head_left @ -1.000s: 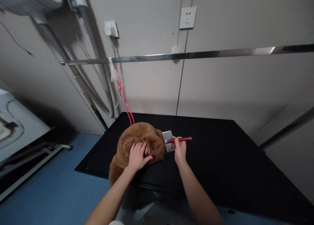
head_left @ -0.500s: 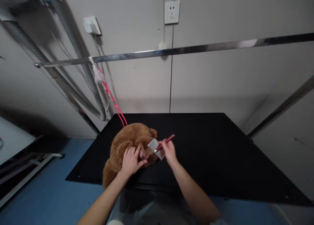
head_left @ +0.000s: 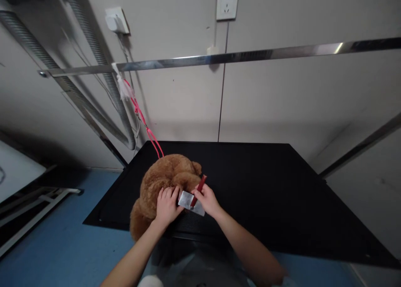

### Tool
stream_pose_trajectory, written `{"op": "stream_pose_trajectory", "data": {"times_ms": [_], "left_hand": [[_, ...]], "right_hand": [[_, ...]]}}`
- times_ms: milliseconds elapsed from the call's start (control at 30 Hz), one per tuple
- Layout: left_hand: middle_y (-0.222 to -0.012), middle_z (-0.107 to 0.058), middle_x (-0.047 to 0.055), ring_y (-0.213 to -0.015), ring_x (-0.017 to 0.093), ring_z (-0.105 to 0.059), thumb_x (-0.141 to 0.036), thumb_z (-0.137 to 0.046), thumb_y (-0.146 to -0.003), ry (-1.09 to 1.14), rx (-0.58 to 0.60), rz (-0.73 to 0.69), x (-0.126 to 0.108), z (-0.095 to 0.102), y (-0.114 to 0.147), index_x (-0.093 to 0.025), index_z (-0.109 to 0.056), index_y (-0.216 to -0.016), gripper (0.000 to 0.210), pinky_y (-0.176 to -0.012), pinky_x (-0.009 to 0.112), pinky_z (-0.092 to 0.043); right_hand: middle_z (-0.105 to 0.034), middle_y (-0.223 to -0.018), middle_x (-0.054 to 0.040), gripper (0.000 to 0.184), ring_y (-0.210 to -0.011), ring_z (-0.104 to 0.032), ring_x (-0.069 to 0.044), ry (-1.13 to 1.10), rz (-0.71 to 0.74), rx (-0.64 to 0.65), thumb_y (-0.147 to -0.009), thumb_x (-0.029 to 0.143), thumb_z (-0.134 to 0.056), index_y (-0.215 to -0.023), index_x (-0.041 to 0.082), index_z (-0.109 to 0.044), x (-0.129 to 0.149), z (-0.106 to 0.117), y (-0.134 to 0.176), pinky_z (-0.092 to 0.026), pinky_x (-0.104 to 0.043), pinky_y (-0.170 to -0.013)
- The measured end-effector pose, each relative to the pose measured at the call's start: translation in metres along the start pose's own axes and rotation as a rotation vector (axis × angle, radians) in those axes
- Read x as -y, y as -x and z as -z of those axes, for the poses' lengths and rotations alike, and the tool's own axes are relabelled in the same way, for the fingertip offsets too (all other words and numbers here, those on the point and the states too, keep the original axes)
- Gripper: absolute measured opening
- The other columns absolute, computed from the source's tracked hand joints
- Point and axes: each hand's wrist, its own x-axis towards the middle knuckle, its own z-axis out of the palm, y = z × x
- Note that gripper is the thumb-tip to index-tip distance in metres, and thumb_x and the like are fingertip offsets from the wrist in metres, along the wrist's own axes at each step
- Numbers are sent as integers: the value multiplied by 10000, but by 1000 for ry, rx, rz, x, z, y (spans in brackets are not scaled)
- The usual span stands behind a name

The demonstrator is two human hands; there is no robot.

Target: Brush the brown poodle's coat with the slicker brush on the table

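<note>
A curly brown dog (head_left: pixel 169 170) is on the black grooming table (head_left: pixel 266 199), toward its front left. My left hand (head_left: pixel 167 205) grips the dog's near side, its fingers curved into the fur and its thumb out toward the right. In my right hand (head_left: pixel 206 200) is a slicker brush (head_left: pixel 188 199) with a red handle and a flat metal-coloured head. The brush head lies against the dog's front part, right beside my left thumb. Its pins are turned away from me, and the fur beneath it is hidden.
A pink loop leash (head_left: pixel 145 126) hangs from the metal bar (head_left: pixel 188 61) down behind the dog. Grey ribbed hoses (head_left: pixel 109 82) run along the wall at left. A wall socket (head_left: pixel 227 3) sits above the bar. A white-framed stand (head_left: pixel 37 220) is on the blue floor.
My right hand has brought the brush down and left, from beside the dog to close by my left thumb. The handle now stands steeper. My left hand stays on the dog, and the view has tilted slightly.
</note>
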Motion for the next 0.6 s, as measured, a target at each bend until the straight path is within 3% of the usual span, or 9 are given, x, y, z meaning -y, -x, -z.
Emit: {"op": "stream_pose_trajectory", "data": {"times_ms": [133,167,300,333,433,467,567,600], "left_hand": [[-1128,-609,177,-1114,341,-505,-611,-602,-730,20,5,14,-3,-3,1,-169,-544,-1286,712,-1057,522,-230],[-1133,-609,172,-1118,339,-504,-608,-613,-723,33,11,13,-4,-4,1,-182,-543,-1287,710,-1059,519,-228],[-1160,-604,168,-1131,345,-500,-599,-642,-703,88,12,19,-4,-4,3,-194,-540,-1289,720,-1062,523,-231],[-1163,-603,170,-1131,348,-501,-600,-648,-695,104,4,25,-3,-4,4,-190,-546,-1282,722,-1062,525,-234],[-1162,-608,171,-1129,356,-505,-609,-667,-669,140,-12,32,-1,-3,5,-187,-566,-1261,734,-1063,528,-239],[-1163,-609,172,-1128,358,-507,-612,-670,-663,146,-12,28,0,-3,6,-184,-567,-1260,741,-1063,529,-241],[-1163,-607,181,-1126,357,-509,-605,-657,-680,131,-1,13,4,-5,6,-170,-559,-1267,738,-1058,526,-248],[-1163,-606,184,-1127,356,-509,-607,-651,-686,116,5,12,5,-6,6,-166,-557,-1266,735,-1057,523,-250]], "right_hand": [[-686,-917,-39,214,-823,-635,-176,-6,63,-191,-806,377,-581,-929,203,-562,3,3,-6,-505,-312,-770],[-679,-961,-42,210,-870,-629,-176,-8,93,-188,-807,365,-579,-948,210,-564,4,3,-7,-499,-314,-801],[-678,-788,-24,175,-718,-627,-178,55,53,95,-734,339,-660,-827,200,-611,10,2,-10,-517,-304,-694],[-673,-774,-20,173,-699,-619,-173,72,41,87,-747,343,-645,-831,197,-607,11,2,-11,-513,-304,-687],[-669,-917,-46,184,-818,-617,-175,84,144,-151,-808,316,-565,-940,190,-587,15,3,-15,-493,-316,-776],[-666,-947,-53,185,-838,-616,-175,93,166,-130,-808,298,-565,-956,191,-591,16,3,-15,-491,-315,-785],[-675,-837,-36,125,-721,-623,-169,139,92,215,-781,268,-598,-878,194,-627,16,2,-11,-509,-305,-694],[-671,-794,-25,108,-681,-619,-164,147,62,239,-780,269,-597,-853,195,-627,17,1,-10,-510,-303,-670]]}}
